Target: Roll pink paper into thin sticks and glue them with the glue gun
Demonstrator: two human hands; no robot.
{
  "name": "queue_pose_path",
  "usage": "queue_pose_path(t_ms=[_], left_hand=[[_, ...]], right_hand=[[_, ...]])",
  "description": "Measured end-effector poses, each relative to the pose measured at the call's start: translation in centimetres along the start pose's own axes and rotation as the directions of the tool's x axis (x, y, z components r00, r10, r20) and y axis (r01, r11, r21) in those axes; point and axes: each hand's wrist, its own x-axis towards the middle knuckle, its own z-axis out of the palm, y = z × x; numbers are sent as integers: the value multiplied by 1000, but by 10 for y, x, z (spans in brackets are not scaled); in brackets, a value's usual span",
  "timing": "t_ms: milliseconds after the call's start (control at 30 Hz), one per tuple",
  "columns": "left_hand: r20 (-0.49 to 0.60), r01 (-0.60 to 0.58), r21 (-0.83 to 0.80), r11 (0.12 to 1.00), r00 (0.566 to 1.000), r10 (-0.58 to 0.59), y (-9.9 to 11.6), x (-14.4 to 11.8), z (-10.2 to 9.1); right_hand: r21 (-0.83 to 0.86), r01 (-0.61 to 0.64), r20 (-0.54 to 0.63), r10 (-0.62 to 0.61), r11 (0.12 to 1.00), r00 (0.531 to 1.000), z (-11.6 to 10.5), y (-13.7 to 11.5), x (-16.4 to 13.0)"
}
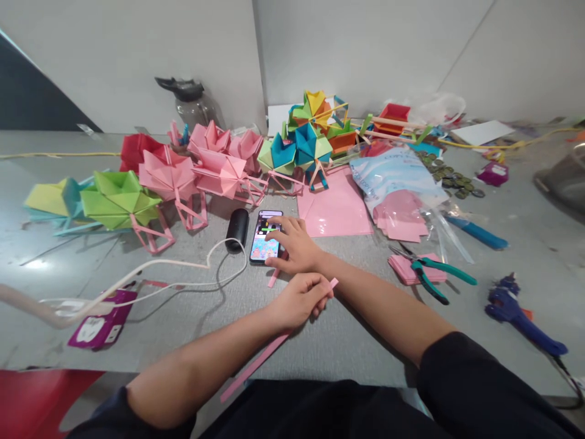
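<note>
Two bare hands over a grey table (365, 341), head view. Left hand (299, 300), fingers curled, pinches a long pink paper strip (256, 363) running back beneath its wrist. Right hand (296, 245), fingers spread, rests on a phone (265, 239) just ahead.

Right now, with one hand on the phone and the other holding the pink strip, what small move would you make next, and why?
Probably lift the right hand off the phone and bring it to the pink paper strip that the left hand pinches. One hand alone holds the long strip, whose free end hangs past the table edge.
</note>
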Motion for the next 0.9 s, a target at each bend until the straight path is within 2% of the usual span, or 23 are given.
queue_pose_path(t_ms=[300, 600, 733, 900], left_hand=[[12, 14, 36, 999, 1000, -15, 1, -1, 0], [-38, 29, 81, 996, 999, -26, -1, 1, -1], [-17, 70, 106, 992, 998, -69, 0, 0, 0], [-14, 59, 118, 991, 998, -58, -2, 1, -1]], right_hand=[[-129, -23, 81, 34, 991, 996, 6, -6, 8], [-94, -23, 28, 26, 995, 999, 8, -1, 5], [-89, -30, 32, 33, 996, 999, 6, -2, 5], [-80, -27, 60, 31, 996, 998, 5, -3, 6]])
